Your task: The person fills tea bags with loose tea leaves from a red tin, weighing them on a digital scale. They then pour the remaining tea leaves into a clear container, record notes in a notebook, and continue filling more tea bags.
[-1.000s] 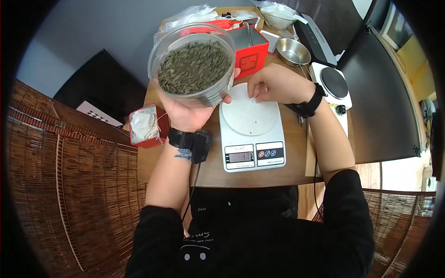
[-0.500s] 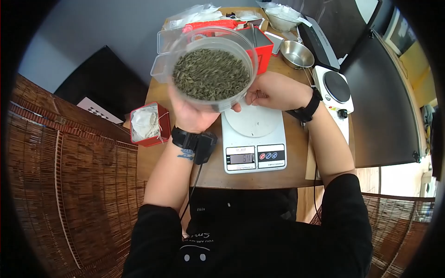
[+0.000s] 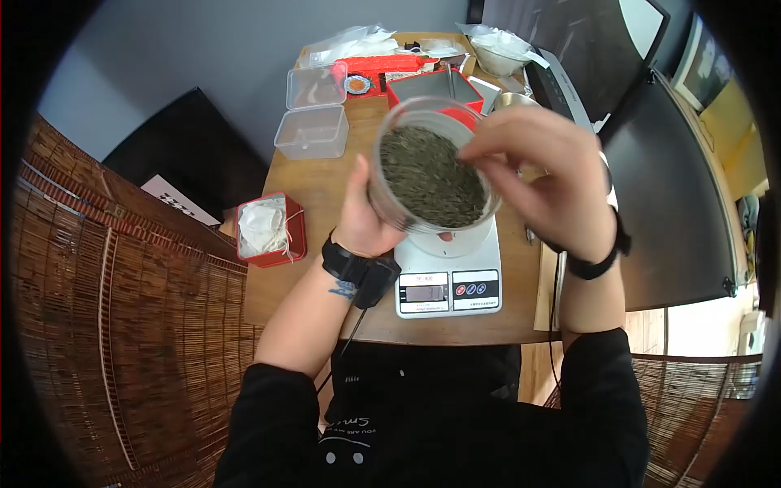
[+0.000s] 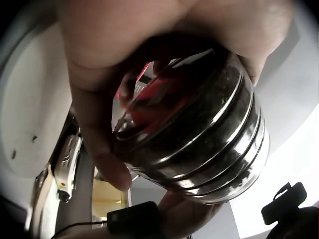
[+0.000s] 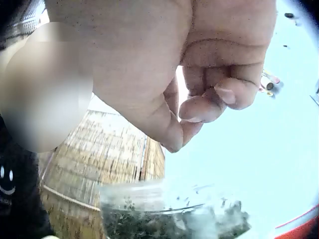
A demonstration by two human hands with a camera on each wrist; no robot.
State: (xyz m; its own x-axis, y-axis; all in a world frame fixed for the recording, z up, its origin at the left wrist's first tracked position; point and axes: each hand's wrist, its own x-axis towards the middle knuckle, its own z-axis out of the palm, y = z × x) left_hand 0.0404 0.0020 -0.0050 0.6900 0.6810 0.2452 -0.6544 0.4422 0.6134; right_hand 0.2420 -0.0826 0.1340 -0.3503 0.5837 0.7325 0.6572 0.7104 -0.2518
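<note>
My left hand (image 3: 364,220) grips a round clear tub (image 3: 389,202) from its left side and below, tilted above the white scale (image 3: 447,306). Dark green dried leaves (image 3: 429,175) lie in it. In the left wrist view, fingers and thumb wrap round the ribbed tub (image 4: 214,149). Over the tub's right rim hovers my right hand (image 3: 553,179). The right wrist view shows that hand (image 5: 164,64) with fingers curled and thumb and index tips together, nothing visible between them, above the leaves (image 5: 149,224). Most of the scale's round plate is hidden behind the tub.
A red box (image 3: 277,259) with white pouches stands at the left. Behind the tub are an open clear plastic box (image 3: 311,134), another red box (image 3: 400,93) and a metal pan (image 3: 512,100). A bowl (image 3: 498,60) stands at the back right, beside a long dark appliance (image 3: 567,98).
My left hand has carried the tub rightward and tipped it further to the right. My right hand has risen from over the scale plate to the tub's right rim.
</note>
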